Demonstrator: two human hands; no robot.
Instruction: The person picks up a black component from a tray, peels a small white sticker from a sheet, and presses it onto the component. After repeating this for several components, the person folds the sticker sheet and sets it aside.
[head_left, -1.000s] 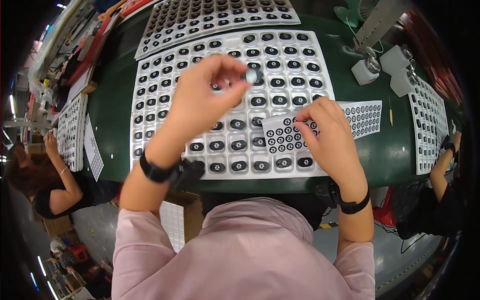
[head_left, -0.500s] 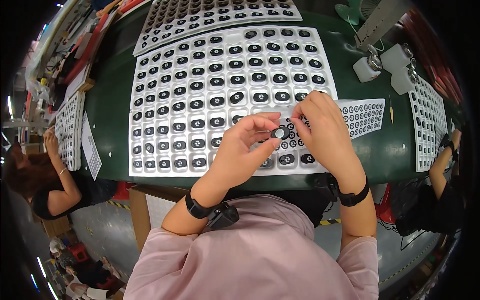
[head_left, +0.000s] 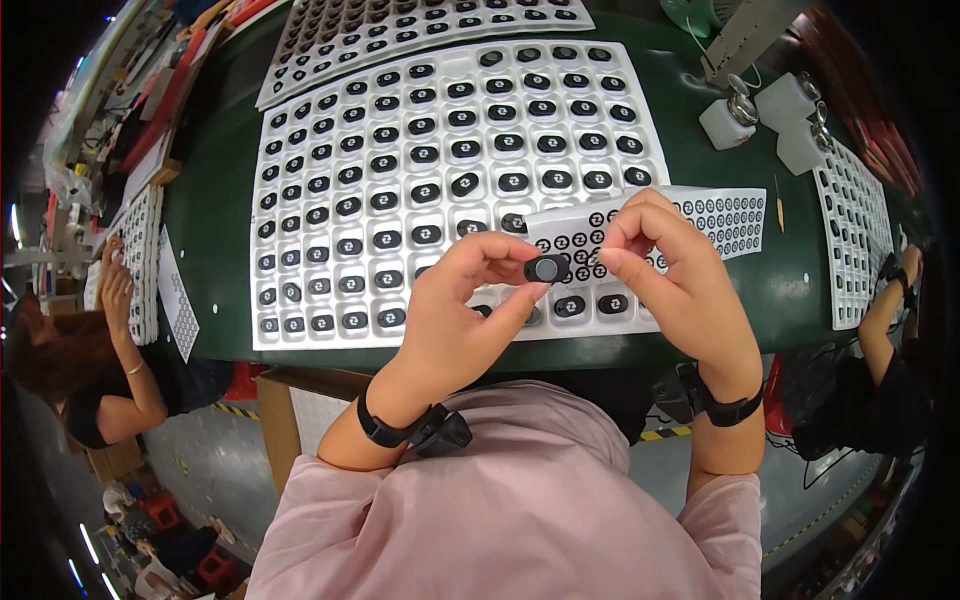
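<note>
My left hand (head_left: 455, 305) pinches a small black oval piece (head_left: 547, 268) between thumb and fingers. A round grey disc shows on its upturned face. Just to the right, my right hand (head_left: 685, 280) has thumb and forefinger pressed together; whatever is between the tips is too small to make out. Under both hands lies a white sheet of round black stickers (head_left: 722, 222), partly covered by my right hand. The sheet rests across a white moulded tray (head_left: 458, 66) with rows of similar black oval pieces, most bearing a white symbol.
Another filled tray (head_left: 420, 30) lies beyond. White pump bottles (head_left: 727, 125) and a thin yellowish stick (head_left: 780, 205) are at the right of the green table (head_left: 215, 250). Co-workers sit on both sides, with a tray (head_left: 855, 235) at the right and a sticker sheet (head_left: 180, 295) at the left.
My left hand has shifted slightly left with the black piece, whose round face now looks darker grey instead of pale. My right hand has moved a little right and down, away from it.
</note>
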